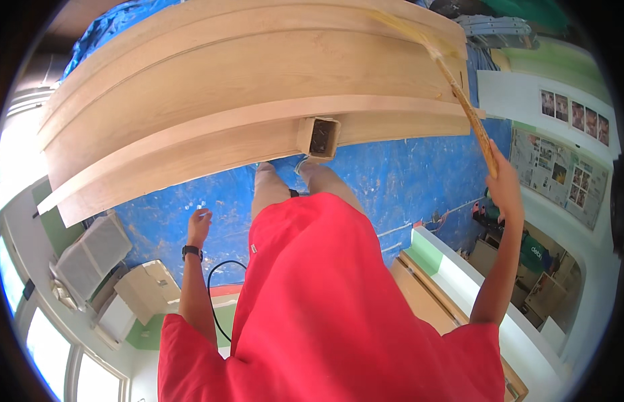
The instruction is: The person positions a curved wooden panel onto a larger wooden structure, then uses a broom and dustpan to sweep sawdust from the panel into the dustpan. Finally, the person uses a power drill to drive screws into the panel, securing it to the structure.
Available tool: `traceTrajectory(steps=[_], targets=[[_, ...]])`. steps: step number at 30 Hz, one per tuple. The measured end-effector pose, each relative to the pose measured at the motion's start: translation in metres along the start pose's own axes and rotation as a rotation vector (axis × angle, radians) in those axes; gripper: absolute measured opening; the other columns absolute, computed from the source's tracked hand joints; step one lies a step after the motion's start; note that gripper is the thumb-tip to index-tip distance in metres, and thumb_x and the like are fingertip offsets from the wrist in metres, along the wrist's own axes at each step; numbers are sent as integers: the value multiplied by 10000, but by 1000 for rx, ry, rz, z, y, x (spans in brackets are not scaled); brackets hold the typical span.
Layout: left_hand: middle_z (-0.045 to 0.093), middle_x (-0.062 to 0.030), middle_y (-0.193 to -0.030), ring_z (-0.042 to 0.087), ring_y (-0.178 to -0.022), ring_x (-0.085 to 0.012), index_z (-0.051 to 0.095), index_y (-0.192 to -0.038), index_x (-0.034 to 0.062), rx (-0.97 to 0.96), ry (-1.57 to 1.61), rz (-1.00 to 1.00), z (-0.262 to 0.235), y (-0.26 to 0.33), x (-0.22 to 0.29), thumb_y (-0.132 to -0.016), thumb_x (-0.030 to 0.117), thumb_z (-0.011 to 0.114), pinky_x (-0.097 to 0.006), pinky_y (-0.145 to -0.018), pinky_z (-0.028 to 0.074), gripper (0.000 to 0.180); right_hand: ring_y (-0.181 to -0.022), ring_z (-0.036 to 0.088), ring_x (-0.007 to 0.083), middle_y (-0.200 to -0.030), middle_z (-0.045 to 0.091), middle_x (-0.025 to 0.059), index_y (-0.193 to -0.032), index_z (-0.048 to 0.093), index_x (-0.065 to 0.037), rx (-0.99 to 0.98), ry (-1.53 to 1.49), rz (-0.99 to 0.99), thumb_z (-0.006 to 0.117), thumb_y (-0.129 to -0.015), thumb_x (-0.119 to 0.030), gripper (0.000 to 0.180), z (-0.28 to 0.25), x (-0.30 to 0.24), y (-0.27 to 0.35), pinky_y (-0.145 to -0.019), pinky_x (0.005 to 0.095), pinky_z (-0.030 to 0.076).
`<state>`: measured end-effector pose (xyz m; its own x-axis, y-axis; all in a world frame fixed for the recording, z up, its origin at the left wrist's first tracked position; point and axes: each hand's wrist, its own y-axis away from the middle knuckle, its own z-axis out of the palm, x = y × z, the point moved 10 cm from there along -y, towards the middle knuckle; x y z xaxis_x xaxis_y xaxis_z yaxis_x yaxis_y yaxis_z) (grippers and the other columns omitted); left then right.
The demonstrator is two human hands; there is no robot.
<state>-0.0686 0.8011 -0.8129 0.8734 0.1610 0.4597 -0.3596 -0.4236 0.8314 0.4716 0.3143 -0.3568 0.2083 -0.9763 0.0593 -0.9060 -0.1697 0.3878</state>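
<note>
Along the top of my view the wooden door [258,100] lies flat, its far end cut off by the frame's dark rim, and my red shirt [325,301] hides most of the blue tarp [406,181] below it. My right hand [506,187] is raised with the arm stretched up and out, its fingers wrapped tight around the lower end of a long wooden-handled brush [469,114]. The brush head rests on the door's upper right corner, blurred in a yellowish streak. My left hand [199,224] hangs free over the tarp, fingers loosely curled, holding nothing; a black watch [192,252] sits on the wrist. On the right wall, small rectangular photographs [577,114] run in a row above a pale poster [560,174], too small to make out.
</note>
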Motion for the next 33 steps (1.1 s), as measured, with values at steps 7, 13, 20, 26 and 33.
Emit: traceTrajectory(steps=[7, 13, 20, 26, 33], targets=[[703, -147, -949, 673, -818, -204, 637, -1192, 23, 35, 38, 34, -23, 3, -13, -898, 290, 651, -323, -721, 510, 398, -1146, 561, 438, -1222, 591, 289, -1399, 469, -42, -32, 210, -1, 479, -764, 64, 644, 37, -5, -122, -969, 445, 456], [702, -138, -926, 671, -795, -186, 642, -1185, 30, 72, 99, -36, -13, 29, -52, -892, 294, 659, -317, -692, 505, 395, -1111, 579, 450, -1158, 618, 301, -1386, 490, -35, -69, 261, -210, 474, -744, 87, 653, 67, -82, -128, -937, 441, 468], [691, -116, -896, 663, -764, -179, 649, -1157, 30, 56, 142, -133, 12, 52, -83, -865, 288, 680, -293, -610, 484, 391, -1133, 556, 448, -1207, 589, 303, -1444, 428, -69, -142, -35, -332, 462, -750, 99, 715, 103, -168, -29, -955, 435, 452], [691, -132, -941, 660, -785, -182, 642, -1179, 32, 71, 87, -45, 18, 57, -50, -889, 303, 664, -303, -634, 485, 397, -1114, 557, 445, -1185, 584, 305, -1441, 433, -73, -171, -161, -348, 491, -768, 71, 691, 84, -160, 32, -955, 454, 445], [703, -158, -982, 675, -820, -193, 643, -1181, 31, 138, 93, 2, 21, 75, -34, -894, 308, 657, -311, -674, 496, 399, -1121, 598, 328, -1284, 586, 215, -1447, 448, -79, -69, -173, -323, 438, -720, 118, 753, -4, -35, 86, -974, 328, 431]])
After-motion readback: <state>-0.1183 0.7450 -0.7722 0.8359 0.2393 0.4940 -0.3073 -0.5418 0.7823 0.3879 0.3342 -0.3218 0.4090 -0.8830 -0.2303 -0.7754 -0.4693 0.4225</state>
